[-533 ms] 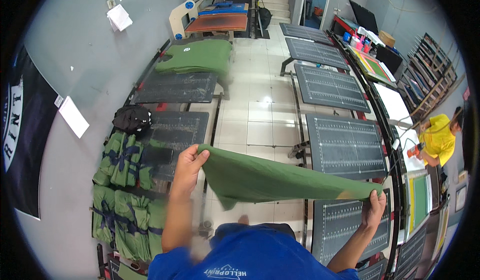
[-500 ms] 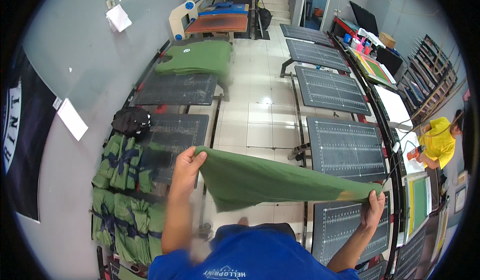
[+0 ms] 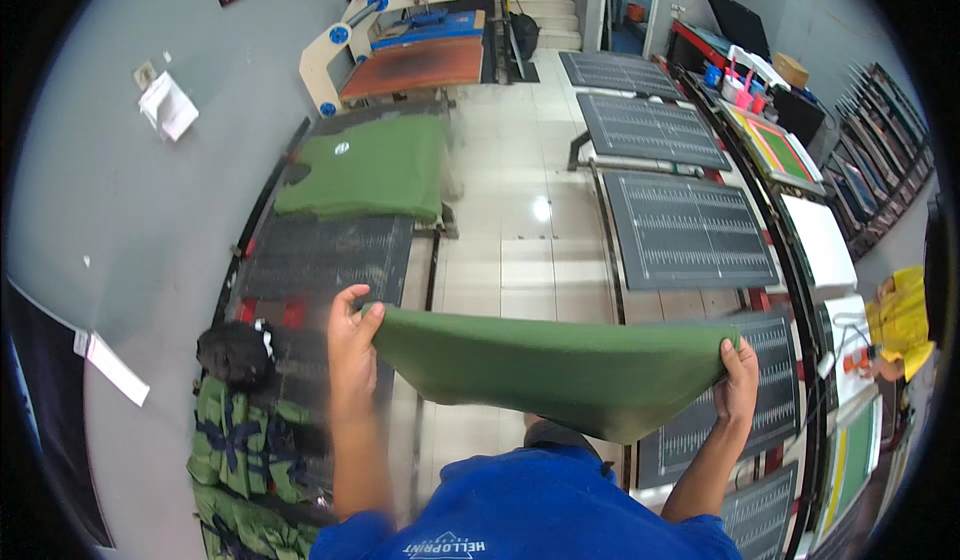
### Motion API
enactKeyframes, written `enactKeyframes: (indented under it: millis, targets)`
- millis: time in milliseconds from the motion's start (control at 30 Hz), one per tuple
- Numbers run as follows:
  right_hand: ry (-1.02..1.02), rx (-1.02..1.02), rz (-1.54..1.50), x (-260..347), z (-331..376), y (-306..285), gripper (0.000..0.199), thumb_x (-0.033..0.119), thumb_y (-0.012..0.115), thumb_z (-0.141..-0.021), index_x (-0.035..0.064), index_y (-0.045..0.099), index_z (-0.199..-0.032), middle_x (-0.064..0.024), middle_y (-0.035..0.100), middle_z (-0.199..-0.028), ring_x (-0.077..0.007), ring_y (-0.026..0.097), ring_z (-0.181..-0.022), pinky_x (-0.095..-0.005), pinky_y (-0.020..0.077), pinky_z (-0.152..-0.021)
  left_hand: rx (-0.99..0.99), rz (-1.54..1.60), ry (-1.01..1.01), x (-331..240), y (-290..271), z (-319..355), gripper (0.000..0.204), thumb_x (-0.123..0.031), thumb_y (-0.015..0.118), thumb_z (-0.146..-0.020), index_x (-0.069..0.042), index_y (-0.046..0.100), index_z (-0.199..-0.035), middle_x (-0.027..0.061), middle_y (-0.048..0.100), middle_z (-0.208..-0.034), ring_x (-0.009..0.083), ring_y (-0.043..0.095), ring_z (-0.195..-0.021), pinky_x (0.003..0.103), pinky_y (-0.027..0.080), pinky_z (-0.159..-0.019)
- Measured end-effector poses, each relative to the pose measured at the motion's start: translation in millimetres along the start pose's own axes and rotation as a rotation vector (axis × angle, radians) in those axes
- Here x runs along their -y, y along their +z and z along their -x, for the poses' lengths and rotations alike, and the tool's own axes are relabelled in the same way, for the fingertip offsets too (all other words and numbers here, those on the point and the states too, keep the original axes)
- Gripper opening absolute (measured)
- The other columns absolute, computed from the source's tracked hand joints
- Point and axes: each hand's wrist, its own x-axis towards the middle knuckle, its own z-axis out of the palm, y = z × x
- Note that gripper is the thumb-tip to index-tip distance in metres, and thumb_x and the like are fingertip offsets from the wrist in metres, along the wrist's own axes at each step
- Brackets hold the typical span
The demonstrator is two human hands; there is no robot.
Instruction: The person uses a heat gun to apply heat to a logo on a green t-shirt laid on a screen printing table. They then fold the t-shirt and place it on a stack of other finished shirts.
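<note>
A piece of green cloth is stretched across in front of my blue shirt, its upper edge nearly straight and its lower part sagging. My left hand pinches its left upper corner between thumb and fingers. At the other end, my right hand grips the right upper corner. Ahead on the left, a stack of green garments with a small white print lies flat on a dark board. No print shows on the cloth between my hands.
Dark ruled boards line the right side. Tied green bundles and a black bag lie at the left. A press stands far left. A person in yellow holds an orange tool at the right.
The stack, press and boards appear nearer, so I have moved forward. The cloth's right end has risen, and its lowest fold now hangs toward the right instead of the left.
</note>
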Motion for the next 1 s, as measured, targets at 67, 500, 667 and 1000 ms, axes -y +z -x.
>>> enactKeyframes:
  millis: [67,500,667,1000]
  targets:
    - [-0.011,0.025,0.012,2.8,-50.4,19.0,0.034,0.028,0.068,-0.09,-0.002,0.064,-0.104,-0.0077,0.068,-0.097,-0.0159,0.062,-0.09,-0.0295,0.0447,-0.085,-0.031,-0.027,0.016,-8.8,21.7,-31.8,0.03,-0.011,0.065,-0.092,-0.002,0.051,-0.118,0.0062,0.066,-0.086,0.0109,0.062,-0.076,0.024,0.049,-0.072]
    - [-0.08,0.279,0.092,2.7,-380.9,142.2,0.052,0.018,0.068,-0.091,-0.0041,0.046,-0.132,-0.0053,0.066,-0.092,-0.0122,0.062,-0.085,-0.0251,0.0466,-0.082,-0.174,-0.381,0.205,-16.1,47.1,-294.0,0.013,-0.008,0.064,-0.09,-0.001,0.067,-0.1,0.0032,0.066,-0.098,0.0103,0.059,-0.092,0.025,0.044,-0.085]
    - [-0.112,0.361,0.06,-2.6,-505.6,199.4,0.043,0.02,0.067,-0.092,-0.0042,0.053,-0.125,-0.0063,0.069,-0.091,-0.0118,0.065,-0.078,-0.0234,0.0506,-0.072,-0.164,-0.265,0.231,-32.6,44.6,-424.0,0.012,-0.006,0.062,-0.09,-0.002,0.065,-0.102,0.0022,0.064,-0.095,0.0066,0.056,-0.089,0.021,0.043,-0.079]
    - [-0.073,0.441,0.229,-46.8,-807.8,396.6,0.037,0.025,0.065,-0.092,-0.0025,0.059,-0.117,-0.007,0.067,-0.097,-0.0137,0.061,-0.089,-0.0268,0.0461,-0.083,-0.074,-0.504,0.182,-48.7,32.8,-815.1,0.028,-0.025,0.064,-0.093,-0.004,0.063,-0.111,0.0019,0.063,-0.102,0.0107,0.056,-0.093,0.026,0.043,-0.084]
